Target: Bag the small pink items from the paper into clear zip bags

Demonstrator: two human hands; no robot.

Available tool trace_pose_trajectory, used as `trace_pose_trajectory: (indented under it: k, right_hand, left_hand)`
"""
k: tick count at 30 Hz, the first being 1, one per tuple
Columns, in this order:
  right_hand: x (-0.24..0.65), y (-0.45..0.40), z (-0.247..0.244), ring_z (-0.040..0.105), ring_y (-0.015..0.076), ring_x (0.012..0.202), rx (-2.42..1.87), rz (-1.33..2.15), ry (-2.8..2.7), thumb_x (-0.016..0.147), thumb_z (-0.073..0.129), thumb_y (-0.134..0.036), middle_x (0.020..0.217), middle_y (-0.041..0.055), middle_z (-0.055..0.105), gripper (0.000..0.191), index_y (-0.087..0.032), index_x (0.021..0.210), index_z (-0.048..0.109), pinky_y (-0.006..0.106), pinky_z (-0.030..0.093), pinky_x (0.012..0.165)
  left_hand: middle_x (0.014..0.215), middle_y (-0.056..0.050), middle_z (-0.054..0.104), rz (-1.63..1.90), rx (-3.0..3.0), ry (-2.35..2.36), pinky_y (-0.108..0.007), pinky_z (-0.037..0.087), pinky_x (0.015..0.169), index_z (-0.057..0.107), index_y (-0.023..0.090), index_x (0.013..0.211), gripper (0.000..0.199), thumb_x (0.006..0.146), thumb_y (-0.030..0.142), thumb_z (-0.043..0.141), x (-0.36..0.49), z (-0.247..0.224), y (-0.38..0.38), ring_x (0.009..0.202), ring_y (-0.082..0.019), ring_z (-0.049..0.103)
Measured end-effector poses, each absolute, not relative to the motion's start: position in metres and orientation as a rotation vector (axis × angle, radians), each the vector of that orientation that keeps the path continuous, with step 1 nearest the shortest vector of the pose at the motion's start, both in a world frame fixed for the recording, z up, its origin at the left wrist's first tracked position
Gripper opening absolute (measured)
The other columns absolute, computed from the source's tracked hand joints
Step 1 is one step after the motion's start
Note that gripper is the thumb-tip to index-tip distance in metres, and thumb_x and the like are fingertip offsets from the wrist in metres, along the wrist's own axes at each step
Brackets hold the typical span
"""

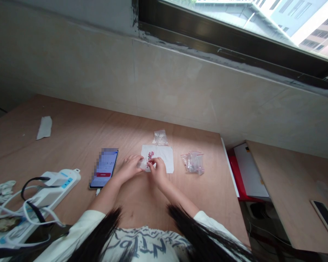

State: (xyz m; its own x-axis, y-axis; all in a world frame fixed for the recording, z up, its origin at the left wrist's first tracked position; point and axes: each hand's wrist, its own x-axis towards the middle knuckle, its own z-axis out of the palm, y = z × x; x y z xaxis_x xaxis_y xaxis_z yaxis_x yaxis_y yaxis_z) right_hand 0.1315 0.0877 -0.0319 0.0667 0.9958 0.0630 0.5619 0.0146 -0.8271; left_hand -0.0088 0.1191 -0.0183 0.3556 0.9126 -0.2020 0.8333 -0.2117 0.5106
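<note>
In the head view, a white paper sheet (168,160) lies on the wooden table, with a cluster of small pink and red beads (151,155) on its left part. My left hand (131,165) is at the sheet's left edge, its fingers closed on a small clear plastic bag (142,163). My right hand (157,169) rests over the sheet just below the beads, thumb and index finger pinched together. Whatever sits in that pinch is too small to make out.
Behind the sheet lies a clear zip bag (160,137); more zip bags (193,162) lie to the right. A lit phone (105,168) is left of my hands. A power strip (56,193) with tangled cables occupies the left front. Paper scrap (44,127) lies far left.
</note>
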Motion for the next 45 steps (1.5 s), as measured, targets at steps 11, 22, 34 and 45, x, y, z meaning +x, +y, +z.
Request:
trace_pose_trajectory:
  k: [11, 22, 34, 45]
  right_hand:
    - [0.141, 0.100, -0.048, 0.048, 0.0178, 0.076, -1.986, 0.785, -1.629, 0.069, 0.052, -0.019, 0.079, 0.0070, 0.051, 0.006, -0.015, 0.073, 0.052, 0.028, 0.037, 0.067]
    - [0.138, 0.110, -0.033, 0.048, 0.0125, 0.062, -1.828, 0.960, -1.474, 0.067, 0.053, -0.019, 0.065, 0.0013, 0.052, 0.006, -0.015, 0.062, 0.052, 0.024, 0.037, 0.061]
    - [0.140, 0.086, -0.049, 0.046, 0.0165, 0.073, -1.829, 0.768, -1.699, 0.066, 0.049, -0.012, 0.075, 0.0046, 0.050, 0.007, -0.017, 0.072, 0.049, 0.029, 0.037, 0.067]
    - [0.136, 0.095, -0.031, 0.048, 0.0146, 0.070, -1.616, 0.812, -1.605, 0.072, 0.048, -0.018, 0.070, 0.0020, 0.052, 0.005, -0.017, 0.075, 0.052, 0.027, 0.038, 0.069]
  left_hand:
    - [0.106, -0.007, 0.057, 0.187, 2.051, 1.540, -0.035, 0.035, 0.082, 0.051, 0.017, 0.100, 0.040, 0.063, 0.031, 0.059, -0.009, -0.013, 0.121, 0.101, -0.025, 0.047]
    - [0.106, -0.008, 0.057, 0.190, 2.062, 1.537, -0.036, 0.033, 0.083, 0.052, 0.017, 0.098, 0.037, 0.064, 0.032, 0.058, -0.005, -0.015, 0.121, 0.101, -0.025, 0.047]
    - [0.107, -0.008, 0.056, 0.202, 2.036, 1.565, -0.036, 0.033, 0.083, 0.051, 0.018, 0.100, 0.039, 0.065, 0.032, 0.057, -0.009, -0.018, 0.122, 0.101, -0.025, 0.047]
    - [0.106, -0.008, 0.057, 0.212, 2.056, 1.550, -0.036, 0.033, 0.083, 0.051, 0.018, 0.098, 0.035, 0.067, 0.033, 0.056, -0.001, -0.017, 0.120, 0.101, -0.024, 0.047]
